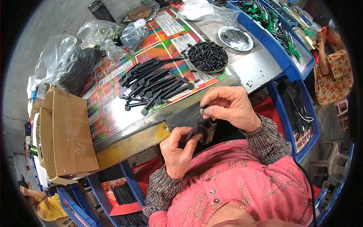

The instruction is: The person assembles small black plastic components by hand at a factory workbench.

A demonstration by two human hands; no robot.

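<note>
In front of my chest, my left hand (178,151) is closed around a slim black part (193,132), mostly covered by my fingers. My right hand (231,108) pinches a small thin dark piece (204,107) just above it; its exact kind is too small to tell. On the bench beyond lies a pile of black plastic sticks with round ends (153,87). Beside them stands a round bowl heaped with short black tube-like pieces (207,56). A white dish (248,46) farther right holds thin metal pins.
At the left stands an open cardboard box (73,132), with clear bags of dark parts (73,68) behind it. A blue tray (308,62) of green and black parts is at the right. Blue bins (312,130) flank the bench. Other people work at both sides.
</note>
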